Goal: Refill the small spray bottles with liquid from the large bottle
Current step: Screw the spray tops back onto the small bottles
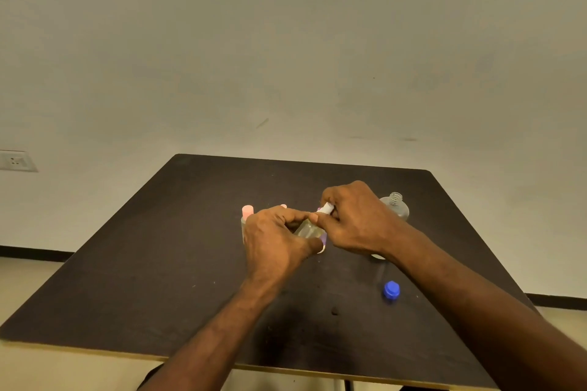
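Note:
My left hand (276, 240) grips a small clear spray bottle (309, 228), tilted to the right above the dark table (158, 279). My right hand (355, 219) pinches the white spray head (327, 208) at that bottle's neck. The large clear bottle (395, 205) stands uncapped just behind my right hand, partly hidden by it. Its blue cap (391, 290) lies on the table near my right forearm. A small bottle with a pink cap (247, 211) stands behind my left hand, and another pink tip shows beside it.
The table's far edge meets a plain wall. A wall socket (16, 161) sits at the far left. The near table edge runs under my forearms. Small dark specks lie on the table surface near the front.

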